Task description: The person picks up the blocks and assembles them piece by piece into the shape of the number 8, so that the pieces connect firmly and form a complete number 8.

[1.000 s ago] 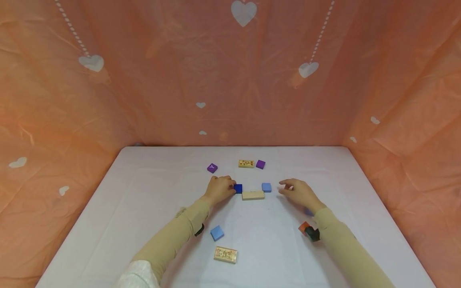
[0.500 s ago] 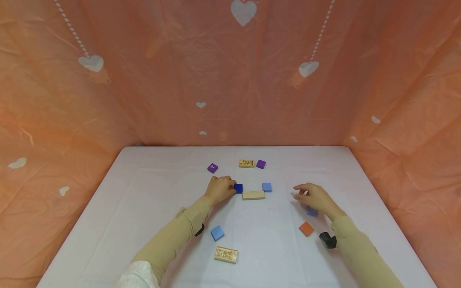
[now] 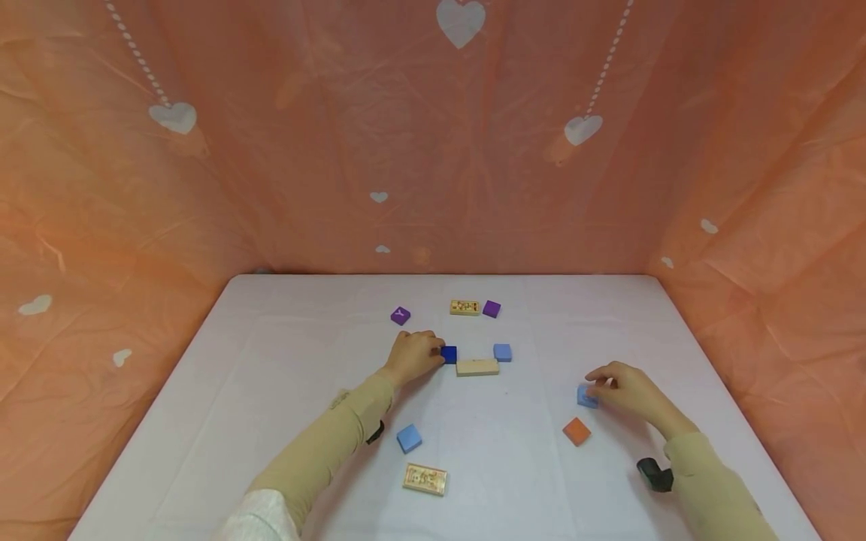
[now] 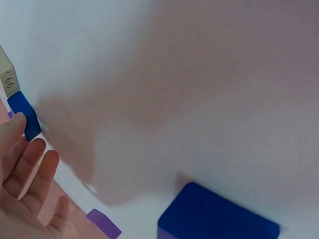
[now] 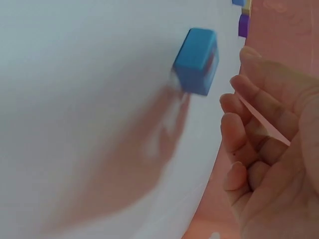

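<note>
My left hand (image 3: pixel 413 356) pinches a dark blue block (image 3: pixel 449 355) between thumb and fingers, and the block sits against the left end of a pale wooden block (image 3: pixel 477 367). In the left wrist view the thumb lies on the dark blue block (image 4: pixel 27 117). At the right end of the wooden block is a light blue block (image 3: pixel 502 352). On the right side, my right hand (image 3: pixel 629 389) hovers over another blue block (image 3: pixel 586 397) with loosely bent fingers. The right wrist view shows a gap between that hand and the blue block (image 5: pixel 197 59).
An orange block (image 3: pixel 576 431) lies just in front of the right hand. Nearer me are a light blue block (image 3: pixel 409 438) and a printed wooden tile (image 3: pixel 425 479). Farther back sit two purple blocks, one lettered (image 3: pixel 401 315), and another printed tile (image 3: pixel 464 307).
My right hand has moved away from the wooden block, to the right and toward me, to the blue block. My left hand has stayed on the dark blue block.
</note>
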A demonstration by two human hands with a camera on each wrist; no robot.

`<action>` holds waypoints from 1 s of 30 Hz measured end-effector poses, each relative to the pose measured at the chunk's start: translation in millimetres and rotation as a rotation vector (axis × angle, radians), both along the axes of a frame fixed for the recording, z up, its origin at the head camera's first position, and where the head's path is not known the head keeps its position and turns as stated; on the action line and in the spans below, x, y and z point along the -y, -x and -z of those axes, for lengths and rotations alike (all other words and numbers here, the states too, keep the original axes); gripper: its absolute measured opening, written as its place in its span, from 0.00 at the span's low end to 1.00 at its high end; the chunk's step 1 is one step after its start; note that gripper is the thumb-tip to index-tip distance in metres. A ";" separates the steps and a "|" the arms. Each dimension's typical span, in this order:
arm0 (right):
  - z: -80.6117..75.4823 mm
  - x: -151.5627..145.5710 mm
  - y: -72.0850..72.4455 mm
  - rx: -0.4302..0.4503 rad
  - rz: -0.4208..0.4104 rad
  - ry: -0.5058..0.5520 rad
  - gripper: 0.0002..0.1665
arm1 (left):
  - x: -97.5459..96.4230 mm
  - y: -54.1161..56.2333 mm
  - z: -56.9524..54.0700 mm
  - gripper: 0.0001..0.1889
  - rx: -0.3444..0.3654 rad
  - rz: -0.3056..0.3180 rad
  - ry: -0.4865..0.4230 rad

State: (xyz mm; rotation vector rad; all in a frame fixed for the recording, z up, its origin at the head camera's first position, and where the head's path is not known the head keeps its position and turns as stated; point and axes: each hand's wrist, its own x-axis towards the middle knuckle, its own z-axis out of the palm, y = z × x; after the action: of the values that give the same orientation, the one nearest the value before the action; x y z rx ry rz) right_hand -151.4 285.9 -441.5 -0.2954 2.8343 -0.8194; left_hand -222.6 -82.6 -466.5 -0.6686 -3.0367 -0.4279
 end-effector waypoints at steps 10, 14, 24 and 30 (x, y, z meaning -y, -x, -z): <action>8.6 -13.5 -11.1 -0.007 0.001 -0.005 0.19 | 1.8 -0.9 -0.3 0.13 -0.005 0.017 -0.029; 10.0 -13.5 -12.4 -0.009 0.000 0.004 0.21 | 1.9 -1.4 -1.5 0.13 0.010 0.012 -0.039; 17.0 -13.2 -11.1 -0.020 0.006 -0.004 0.19 | 0.2 -1.2 -2.1 0.14 0.008 -0.003 -0.008; 17.5 -10.0 -7.4 -0.007 -0.008 0.001 0.17 | 0.1 -1.5 -3.0 0.14 0.016 -0.006 -0.026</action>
State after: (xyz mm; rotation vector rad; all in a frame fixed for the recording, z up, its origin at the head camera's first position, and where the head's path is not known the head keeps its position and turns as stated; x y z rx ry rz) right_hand -144.1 295.9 -459.0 -0.3111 2.8375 -0.8203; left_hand -221.1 -82.7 -463.5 -0.6571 -3.0412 -0.4743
